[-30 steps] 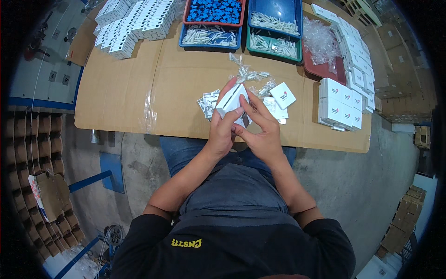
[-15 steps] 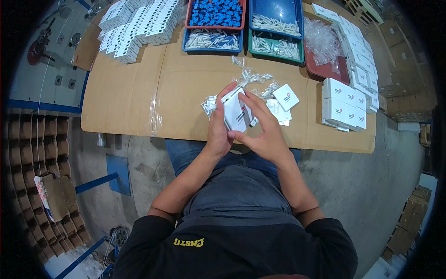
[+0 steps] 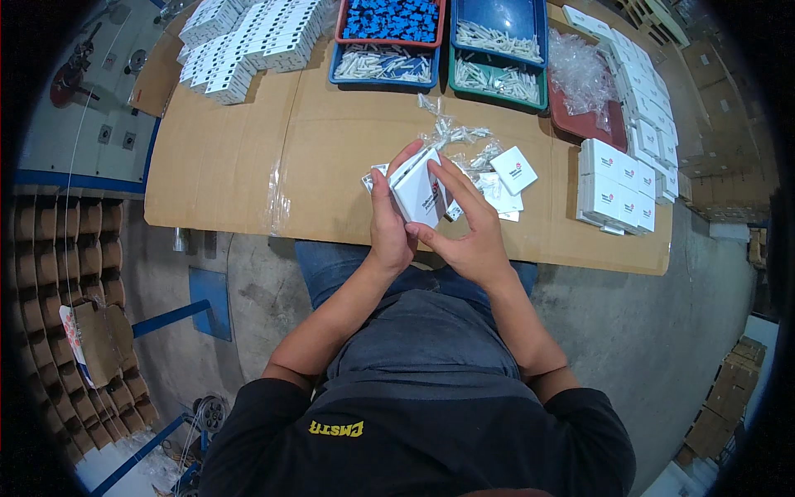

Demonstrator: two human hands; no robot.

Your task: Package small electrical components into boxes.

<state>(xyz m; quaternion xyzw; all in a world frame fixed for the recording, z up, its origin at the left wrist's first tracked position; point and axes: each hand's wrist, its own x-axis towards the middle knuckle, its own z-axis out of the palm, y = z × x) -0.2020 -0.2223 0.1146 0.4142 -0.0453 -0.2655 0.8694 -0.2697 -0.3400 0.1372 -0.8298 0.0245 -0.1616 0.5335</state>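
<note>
A flat white box (image 3: 416,194) with small print is held between both hands above the front edge of the cardboard-covered table. My left hand (image 3: 389,217) is closed around its left side, the thumb along the edge. My right hand (image 3: 469,232) grips it from the right, fingers over the top and thumb at the lower corner. Beyond the hands lie small clear plastic bags (image 3: 451,132) with white pieces in them. Right of the hands, another flat white box (image 3: 513,170) rests on white papers (image 3: 500,197). More papers are partly hidden behind my left hand.
At the back stand a red tray of blue parts (image 3: 391,21) and blue and green trays of white pieces (image 3: 497,81). Stacked white boxes (image 3: 257,50) fill the back left; others (image 3: 615,186) stand at the right, near a red tray (image 3: 614,124) with clear plastic bags.
Both hands keep hold of the white box, which has shifted slightly left and tilted a little. The whole view has moved slightly.
</note>
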